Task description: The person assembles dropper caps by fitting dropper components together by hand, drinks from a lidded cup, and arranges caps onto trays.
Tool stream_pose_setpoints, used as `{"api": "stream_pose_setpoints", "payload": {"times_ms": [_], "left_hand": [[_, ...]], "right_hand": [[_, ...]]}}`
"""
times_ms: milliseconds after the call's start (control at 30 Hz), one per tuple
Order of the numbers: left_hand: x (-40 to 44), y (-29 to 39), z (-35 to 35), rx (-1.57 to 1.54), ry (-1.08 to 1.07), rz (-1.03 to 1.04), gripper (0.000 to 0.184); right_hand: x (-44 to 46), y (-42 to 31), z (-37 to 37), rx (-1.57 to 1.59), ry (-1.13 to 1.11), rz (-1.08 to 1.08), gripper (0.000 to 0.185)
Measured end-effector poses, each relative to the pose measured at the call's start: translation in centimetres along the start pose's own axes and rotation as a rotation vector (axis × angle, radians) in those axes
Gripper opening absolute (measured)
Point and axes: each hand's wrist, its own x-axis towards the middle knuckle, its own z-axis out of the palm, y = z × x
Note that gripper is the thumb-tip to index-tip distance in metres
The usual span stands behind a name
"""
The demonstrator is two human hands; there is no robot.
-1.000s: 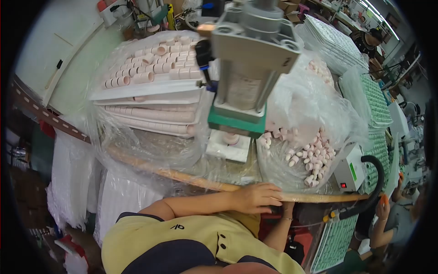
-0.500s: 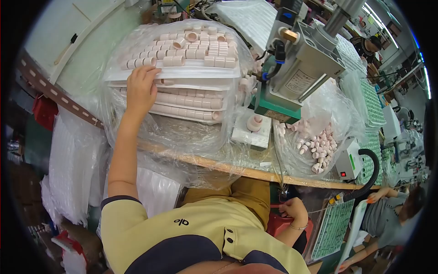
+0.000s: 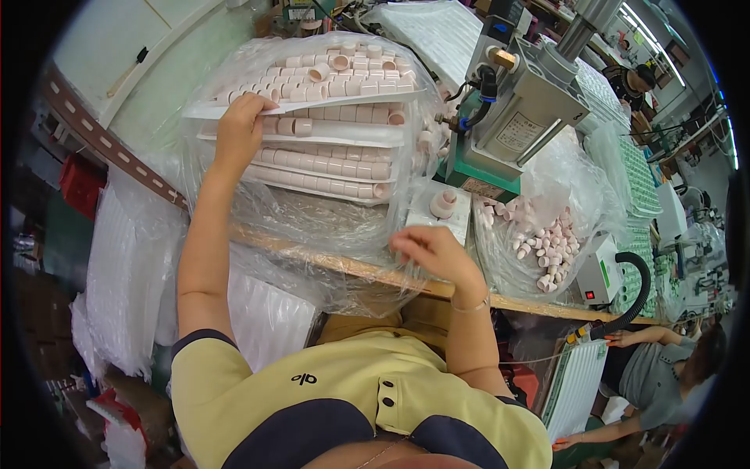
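My left hand (image 3: 242,129) pinches the left front edge of a white sheet (image 3: 344,102) and holds it raised. Rows of pale pink plastic caps (image 3: 367,80) lie on top of that sheet. Below it show more rows of caps (image 3: 336,115) on lower white layers, all inside a clear plastic bag (image 3: 312,219). Over the table edge, in front of the bag's right corner, is my right hand (image 3: 430,250), its fingers loosely bent and apart, holding nothing. Beyond it a pink cap (image 3: 443,204) sits on a light metal block (image 3: 461,223) beside the press.
A pneumatic press (image 3: 516,117) with a green base stands right of the bag. Loose pink pieces (image 3: 547,246) lie in another clear bag. A white box with a black hose (image 3: 637,289) is further right. A co-worker (image 3: 652,375) handles a white tray (image 3: 578,391) nearby.
My left hand has lifted the sheet's front edge, uncovering caps beneath. My right hand has risen from beside my lap to the table edge. The co-worker's tray has tipped down.
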Motion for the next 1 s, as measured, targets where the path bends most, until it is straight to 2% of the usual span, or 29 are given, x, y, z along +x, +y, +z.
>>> {"api": "stream_pose_setpoints", "payload": {"times_ms": [33, 100, 267, 333, 367, 467, 567, 733, 800, 867, 933, 967, 1000], "left_hand": [[0.1, 0.1, -0.2, -0.008, 0.010, -0.006, 0.023], [0.0, 0.3, -0.6, -0.023, 0.013, -0.009, 0.021], [-1.1, 1.2, -2.7, -0.073, 0.002, -0.068, 0.022], [-2.2, 1.3, -3.1, -0.061, 0.008, -0.067, 0.022], [-2.7, 1.3, -3.4, -0.052, 0.015, -0.060, 0.023], [-3.7, 1.8, -4.7, -0.048, 0.026, -0.081, 0.025], [-5.0, 0.6, -5.6, -0.057, 0.069, -0.002, 0.025], [-7.4, 0.7, -7.1, -0.090, 0.137, -0.030, 0.028], [-8.3, 0.8, -7.3, -0.067, 0.209, -0.035, 0.028], [-9.4, 0.3, -6.6, -0.062, 0.243, -0.047, 0.027], [-10.9, -0.1, -5.1, 0.150, 0.404, -0.119, 0.024], [-11.1, 0.0, -4.1, 0.158, 0.406, -0.123, 0.024], [-10.9, 0.6, -2.8, 0.074, 0.568, -0.243, 0.028]], "right_hand": [[1.3, 0.0, 0.0, 0.000, 0.004, -0.005, 0.021], [3.2, -0.1, 0.0, 0.190, 0.135, 0.070, 0.026], [6.9, 0.2, -0.2, 0.360, 0.176, 0.055, 0.037], [8.5, -0.3, -0.1, 0.631, 0.291, 0.018, 0.041], [9.2, -0.4, -0.2, 0.735, 0.281, 0.017, 0.050], [11.0, -0.8, -0.1, 0.864, 0.356, 0.002, 0.056], [12.2, -1.2, 0.0, 0.943, 0.423, -0.062, 0.057], [13.9, -1.7, 0.9, 1.115, 0.367, -0.072, 0.055], [14.8, -1.2, 1.2, 1.301, 0.311, -0.102, 0.051], [15.4, -1.2, 1.4, 1.305, 0.332, -0.108, 0.047], [16.2, -1.3, 1.9, 1.291, 0.358, -0.098, 0.044], [16.1, -1.5, 2.2, 1.227, 0.403, -0.124, 0.043], [16.1, -1.9, 2.2, 1.228, 0.395, -0.121, 0.043]]}}
